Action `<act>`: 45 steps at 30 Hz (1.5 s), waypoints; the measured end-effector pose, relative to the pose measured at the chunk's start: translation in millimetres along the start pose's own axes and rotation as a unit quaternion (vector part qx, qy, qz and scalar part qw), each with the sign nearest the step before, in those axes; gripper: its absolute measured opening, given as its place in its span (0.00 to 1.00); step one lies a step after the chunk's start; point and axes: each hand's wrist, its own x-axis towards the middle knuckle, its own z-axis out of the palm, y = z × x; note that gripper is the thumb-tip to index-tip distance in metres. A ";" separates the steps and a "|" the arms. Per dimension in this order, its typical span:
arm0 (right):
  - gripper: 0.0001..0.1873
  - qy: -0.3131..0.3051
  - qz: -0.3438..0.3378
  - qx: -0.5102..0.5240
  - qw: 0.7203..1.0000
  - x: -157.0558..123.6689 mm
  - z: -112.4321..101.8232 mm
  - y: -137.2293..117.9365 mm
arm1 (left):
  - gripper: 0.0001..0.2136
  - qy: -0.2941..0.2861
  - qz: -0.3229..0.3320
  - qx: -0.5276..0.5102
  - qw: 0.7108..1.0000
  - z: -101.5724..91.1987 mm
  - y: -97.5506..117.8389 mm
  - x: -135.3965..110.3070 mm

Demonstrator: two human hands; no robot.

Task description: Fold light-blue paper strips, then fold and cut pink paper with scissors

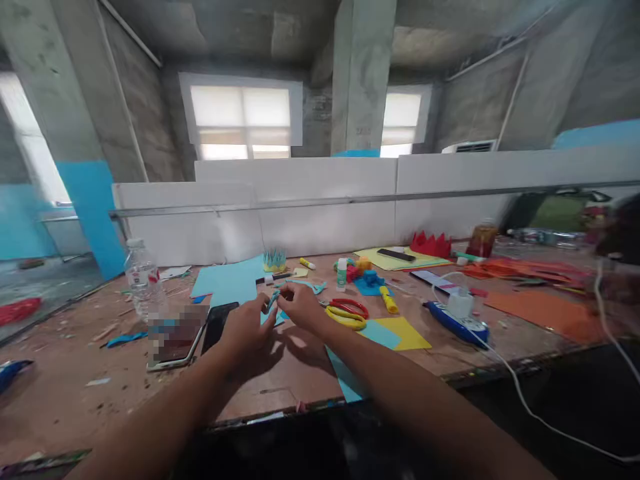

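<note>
Both my hands meet over the middle of the wooden table (75,373). My left hand (249,328) and my right hand (299,305) each pinch a small piece of light blue paper (273,301) between their fingertips, just above the table. A sheet of light blue paper (231,280) lies right behind my hands. Red and yellow scissors (347,313) rest just to the right of my right hand. A black phone (219,324) lies beside my left hand.
A water bottle (143,279) and a second phone (175,343) are at the left. Glue sticks (341,273), markers, coloured paper sheets (400,332), a red paper crown (431,245) and a power strip with white cable (457,320) fill the right. White partitions (300,207) close the back.
</note>
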 end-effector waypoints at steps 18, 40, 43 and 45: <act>0.04 -0.023 -0.064 -0.006 0.998 -0.2 -1.2 1.9 | 0.13 0.005 0.002 -0.031 1.000 8.4 -8.0 4.6; 0.05 -0.016 -0.083 -0.008 0.996 -0.3 -1.7 4.1 | 0.12 0.010 -0.004 -0.208 0.978 3.7 -7.4 7.3; 0.07 -0.023 -0.105 -0.011 0.994 -0.5 -2.0 4.9 | 0.12 0.013 0.000 -0.230 0.973 4.6 -8.0 7.8; 0.07 -0.032 -0.124 -0.014 0.992 -1.1 -3.3 4.4 | 0.13 0.014 0.001 -0.244 0.970 5.3 -9.0 7.8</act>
